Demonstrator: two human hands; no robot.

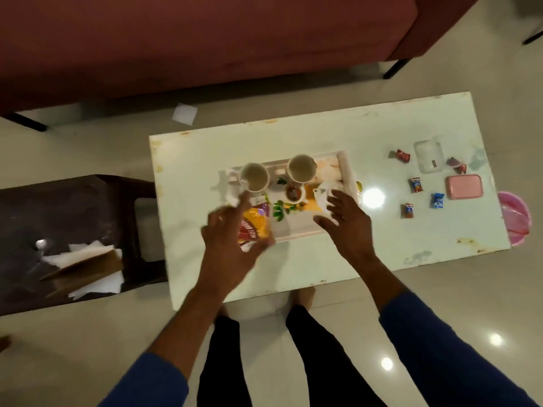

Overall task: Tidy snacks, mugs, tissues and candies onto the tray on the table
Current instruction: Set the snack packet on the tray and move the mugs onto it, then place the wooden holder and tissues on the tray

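A white printed tray (343,167) lies in the middle of the pale table (308,265). Two white mugs (254,177) (301,168) stand at its far side. A yellow and red snack packet (255,223) lies on the tray's near left corner. My left hand (227,245), blurred, hovers over that packet with fingers spread and grips nothing. My right hand (348,223) hovers open over the tray's near right corner. Several wrapped candies lie on the table to the right: a red one (402,156), an orange one (416,185), a blue one (437,200), a brown one (407,210).
A clear plastic box (429,156) and a pink lid (464,187) lie at the table's right end, with a pink bowl (515,218) past the edge. A dark side table (73,207) at left holds tissues (88,254) and a brown card. A red sofa (205,39) stands behind.
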